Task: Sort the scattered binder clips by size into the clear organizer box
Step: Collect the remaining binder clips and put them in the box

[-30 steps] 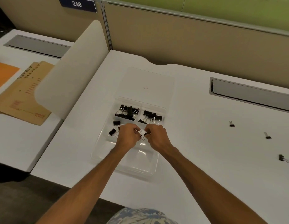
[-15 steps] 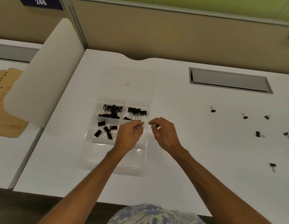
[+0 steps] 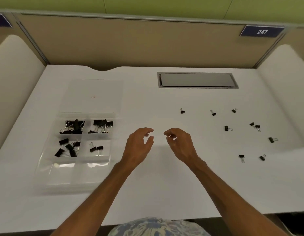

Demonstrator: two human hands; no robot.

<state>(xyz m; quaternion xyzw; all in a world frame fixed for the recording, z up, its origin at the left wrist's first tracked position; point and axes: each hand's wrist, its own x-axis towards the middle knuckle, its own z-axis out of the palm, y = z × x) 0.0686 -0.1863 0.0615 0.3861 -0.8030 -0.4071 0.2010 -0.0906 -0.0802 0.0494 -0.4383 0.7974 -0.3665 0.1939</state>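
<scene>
Empty-handed beside the organizer box, next pick-up due.

Head view: my left hand (image 3: 139, 147) and right hand (image 3: 180, 145) hover over the desk (image 3: 156, 188) just right of the organizer box (image 3: 71, 178), fingers loosely curled, holding nothing. Four of its compartments hold sorted clips (image 3: 72, 127). Several scattered binder clips (image 3: 227, 128) lie well to the box's right. I judge the next move is to reach there, pinch one and match its size.

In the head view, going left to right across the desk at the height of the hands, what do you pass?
clear organizer box → left hand → right hand → lone binder clip → two clips close together → rightmost clip
</scene>
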